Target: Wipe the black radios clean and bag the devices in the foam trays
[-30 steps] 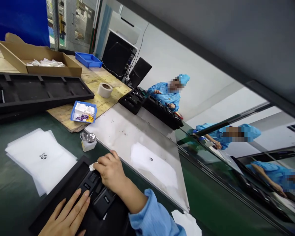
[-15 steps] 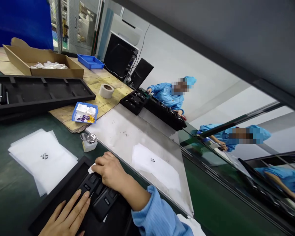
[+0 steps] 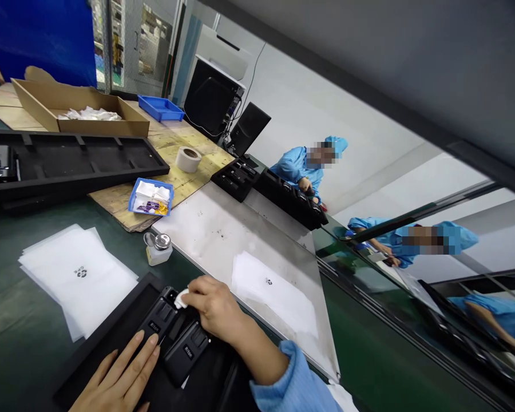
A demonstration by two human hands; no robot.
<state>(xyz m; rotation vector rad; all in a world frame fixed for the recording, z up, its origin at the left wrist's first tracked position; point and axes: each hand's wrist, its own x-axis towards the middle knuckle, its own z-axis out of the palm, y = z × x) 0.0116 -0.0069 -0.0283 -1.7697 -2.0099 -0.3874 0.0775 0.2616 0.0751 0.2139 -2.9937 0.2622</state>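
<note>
Two black devices marked "Riton" lie side by side in a black tray [image 3: 86,360]. My left hand [image 3: 121,375] is flat with fingers stretched, its fingertips resting on the lower part of the left device [image 3: 161,316]. Pinched in my right hand [image 3: 218,308] is a small white cloth [image 3: 181,299], held by the upper end of that device. The right device [image 3: 186,353] lies below my right hand. Beyond the tray stands a small bottle with a metal top [image 3: 158,252], its lid tipped up.
White sheets [image 3: 64,269] lie left of the tray, and more sheets [image 3: 274,292] on the grey metal surface [image 3: 201,229]. A blue bin [image 3: 169,197] of packets, a tape roll [image 3: 187,159], a cardboard box [image 3: 124,123] and a long black tray [image 3: 124,160] stand farther back. Co-workers in blue sit beyond.
My right hand has shifted right with the cloth, uncovering the left device's upper end. My left hand stays in place on the device. The farther co-worker's arm has moved over their tray.
</note>
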